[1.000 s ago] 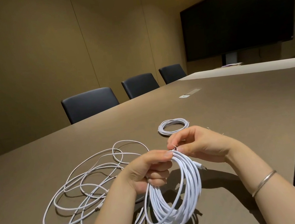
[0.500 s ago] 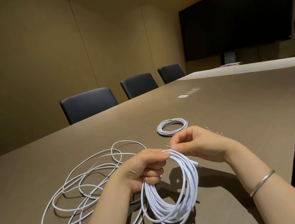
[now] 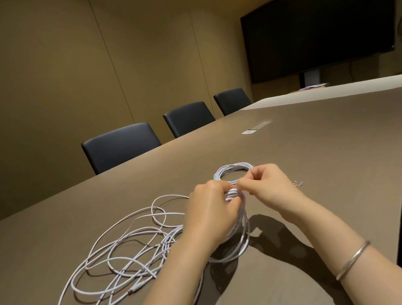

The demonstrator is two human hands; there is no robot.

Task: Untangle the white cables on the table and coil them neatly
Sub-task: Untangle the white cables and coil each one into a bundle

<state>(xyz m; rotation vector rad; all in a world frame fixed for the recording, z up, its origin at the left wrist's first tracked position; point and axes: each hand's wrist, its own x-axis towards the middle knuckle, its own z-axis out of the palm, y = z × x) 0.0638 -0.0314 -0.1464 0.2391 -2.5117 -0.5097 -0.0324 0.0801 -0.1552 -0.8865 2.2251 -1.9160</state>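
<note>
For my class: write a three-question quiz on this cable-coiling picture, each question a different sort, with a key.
1. True or false: the left hand grips the cable coil being wound.
2. The finished small coil lies: A) beyond the hands, B) on a chair, C) at the table's near edge.
3. Fill in: the right wrist wears a silver ____.

Key: 1 true. 2 A. 3 bracelet. The right hand pinches at the coil's top; the loose cable tangle lies to the left.

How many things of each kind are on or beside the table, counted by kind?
Coiled white cable bundles: 2, one held, one lying
Loose white cable tangle: 1
Black chairs: 3
Total: 6
</note>
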